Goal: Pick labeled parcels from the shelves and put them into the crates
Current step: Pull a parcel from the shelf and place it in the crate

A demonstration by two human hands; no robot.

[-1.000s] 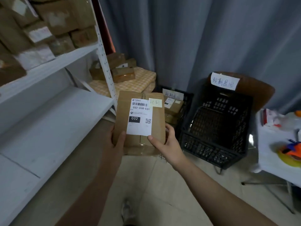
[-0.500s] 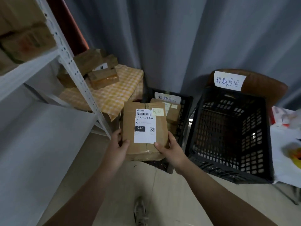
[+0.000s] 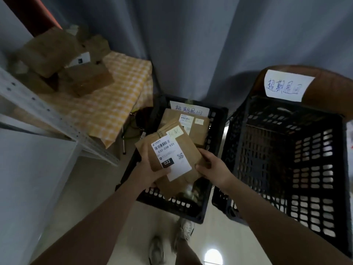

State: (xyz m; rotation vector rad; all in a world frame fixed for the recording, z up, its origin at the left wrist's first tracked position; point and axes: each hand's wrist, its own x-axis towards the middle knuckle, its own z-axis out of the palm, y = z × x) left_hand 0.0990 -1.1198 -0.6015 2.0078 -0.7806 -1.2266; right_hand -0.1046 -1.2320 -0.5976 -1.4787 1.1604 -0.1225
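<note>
A labelled parcel point(image 3: 172, 163) is held over the low black crate point(image 3: 172, 206), tilted with its far end dipped towards the opening. A second ago it was held upright in front of the shelf point(image 3: 38, 169), well short of both crates. It has since been carried forward and lowered, so the sorting choice appears made and only the setting-down seems left.

The parcel is gripped at its near end by both hands. The left hand point(image 3: 150, 169) is curled round the left edge, with the thumb laid across the white shipping label. The right hand point(image 3: 214, 167) is closed on the right corner.

Two crates are counted: the low one and a taller crate point(image 3: 286, 169) just beside it. Each is marked by one handwritten paper sign, point(image 3: 191, 110) and point(image 3: 286, 86). One parcel is in hand. At least one more labelled parcel point(image 3: 196, 129) is seen in the low crate, and anything beneath it is hidden. Nothing can be made out inside the taller crate. On the checked cloth point(image 3: 114, 104) about four cardboard boxes point(image 3: 57, 58) are stacked, too blurred for a firm count.
</note>
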